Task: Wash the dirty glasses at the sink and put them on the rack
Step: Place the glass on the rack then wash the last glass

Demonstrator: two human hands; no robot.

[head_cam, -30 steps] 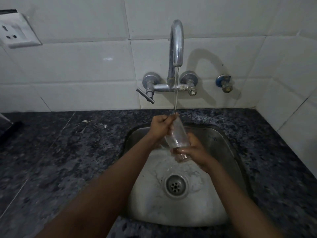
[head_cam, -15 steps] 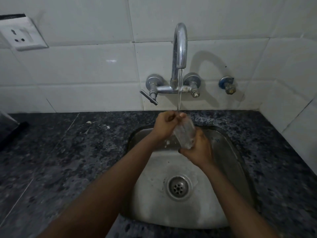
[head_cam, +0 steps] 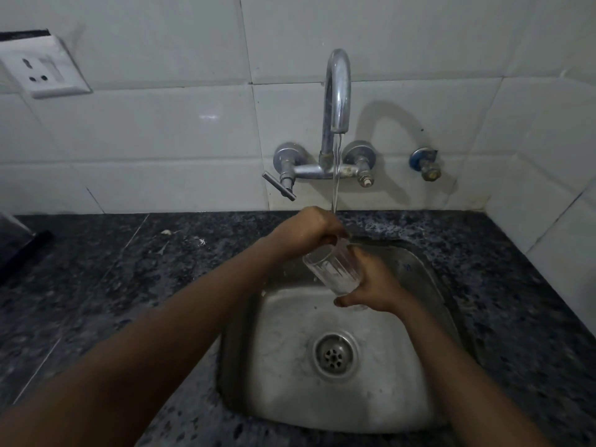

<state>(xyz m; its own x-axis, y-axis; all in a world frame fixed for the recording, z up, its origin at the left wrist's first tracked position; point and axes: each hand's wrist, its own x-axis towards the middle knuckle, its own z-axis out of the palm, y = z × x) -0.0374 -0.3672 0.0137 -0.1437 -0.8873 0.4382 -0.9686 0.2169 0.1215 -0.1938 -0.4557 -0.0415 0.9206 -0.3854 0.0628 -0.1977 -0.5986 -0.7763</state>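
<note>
White tiled wall behind, dark speckled granite counter [head_cam: 96, 285] in front. Noted at the wall's left edge: socket [head_cam: 45, 72]. Farther right, left hand [head_cam: 309, 225] curled over the rim of the ribbed clear glass [head_cam: 333, 269], fingertips seemingly inside. Glass tilted above the steel sink's [head_cam: 419, 398] back edge, under the stream from the chrome tap [head_cam: 337, 91]. Right hand [head_cam: 371, 285] wrapped firmly around the glass base. Best handled, by the look of it, by turning the glass under the water while rubbing inside, grip kept tight on slippery walls. No rack visible.
</note>
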